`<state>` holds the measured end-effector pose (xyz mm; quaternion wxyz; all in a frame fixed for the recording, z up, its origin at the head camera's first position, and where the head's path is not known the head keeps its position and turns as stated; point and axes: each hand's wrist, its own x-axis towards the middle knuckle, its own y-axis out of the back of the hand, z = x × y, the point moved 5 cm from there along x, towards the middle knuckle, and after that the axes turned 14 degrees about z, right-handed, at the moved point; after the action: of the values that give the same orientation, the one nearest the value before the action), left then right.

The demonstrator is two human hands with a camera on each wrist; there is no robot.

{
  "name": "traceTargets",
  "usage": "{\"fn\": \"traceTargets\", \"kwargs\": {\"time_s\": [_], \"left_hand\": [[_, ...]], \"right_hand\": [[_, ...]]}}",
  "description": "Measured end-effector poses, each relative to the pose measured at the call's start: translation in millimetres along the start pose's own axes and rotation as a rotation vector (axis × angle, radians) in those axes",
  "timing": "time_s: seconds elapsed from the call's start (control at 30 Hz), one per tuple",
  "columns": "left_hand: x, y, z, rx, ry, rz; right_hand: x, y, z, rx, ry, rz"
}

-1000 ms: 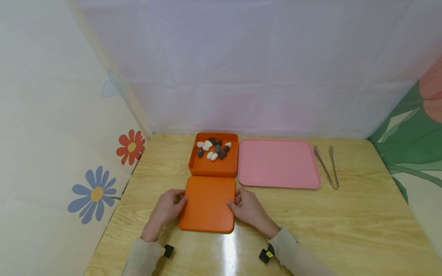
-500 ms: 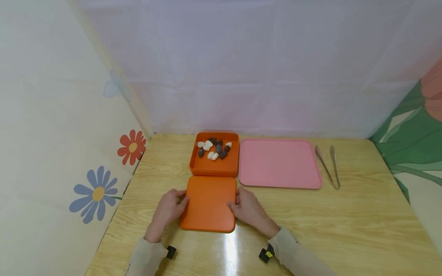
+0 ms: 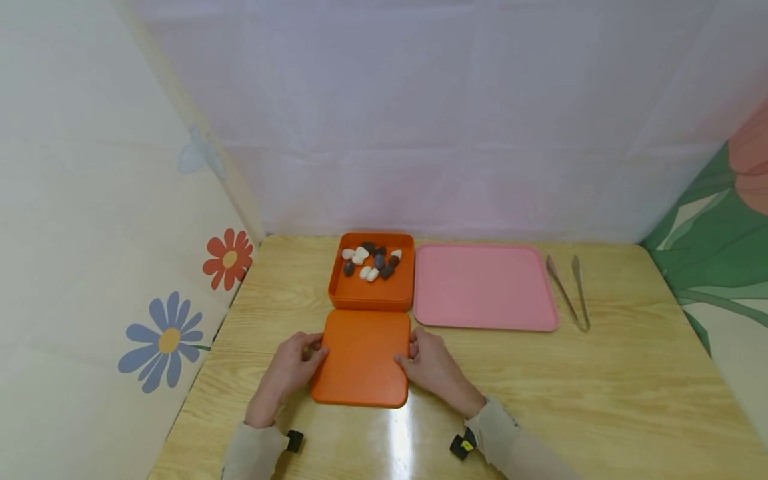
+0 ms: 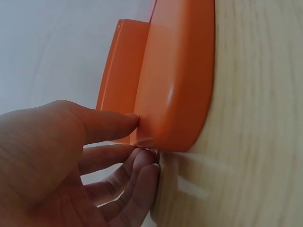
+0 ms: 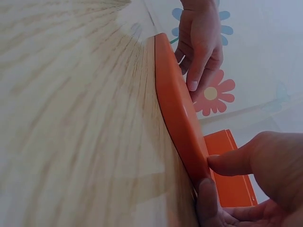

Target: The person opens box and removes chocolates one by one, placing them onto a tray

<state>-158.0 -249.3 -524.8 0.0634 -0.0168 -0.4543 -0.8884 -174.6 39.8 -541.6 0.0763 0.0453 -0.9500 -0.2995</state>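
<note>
A flat orange lid (image 3: pixel 363 357) lies on the wooden table (image 3: pixel 600 400), just in front of an open orange box (image 3: pixel 372 292). My left hand (image 3: pixel 288 370) pinches the lid's left edge and my right hand (image 3: pixel 432 367) pinches its right edge. In the left wrist view the thumb of my left hand (image 4: pixel 71 156) presses the rim of the lid (image 4: pixel 177 80), with the fingers curled at its lower edge. In the right wrist view my right hand (image 5: pixel 255 184) holds the lid (image 5: pixel 177 113) the same way, with thumb on top and a finger beneath. The box holds several white and dark stones (image 3: pixel 369 261).
A pink tray (image 3: pixel 483 287) sits to the right of the box. Metal tongs (image 3: pixel 570 290) lie to the right of the tray. Flowered panels wall in the table on the left and right, and a pale sheet closes the back.
Hardly anything differs: both hands stay on the lid's edges, and my left forearm has shifted slightly to the right.
</note>
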Motion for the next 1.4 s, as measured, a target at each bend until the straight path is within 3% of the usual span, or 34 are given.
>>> {"fn": "traceTargets", "kwargs": {"time_s": [0.5,0.8,1.0,1.3,1.4], "left_hand": [[-0.6,2.5,-1.1,-0.009,0.024,-0.055],[2.2,7.1,-0.2,0.023,-0.031,-0.081],[8.7,11.7,3.1,0.022,-0.052,-0.091],[13.7,16.2,4.1,0.018,-0.053,-0.064],[15.4,18.9,6.8,0.007,-0.094,-0.019]], "right_hand": [[-1,3,0,-0.016,-0.013,-0.032],[-2,8,7,0.091,-0.014,-0.092],[0,14,9,0.101,-0.017,-0.104],[2,24,8,0.108,0.011,-0.025],[1,27,9,0.124,0.015,0.01]]}}
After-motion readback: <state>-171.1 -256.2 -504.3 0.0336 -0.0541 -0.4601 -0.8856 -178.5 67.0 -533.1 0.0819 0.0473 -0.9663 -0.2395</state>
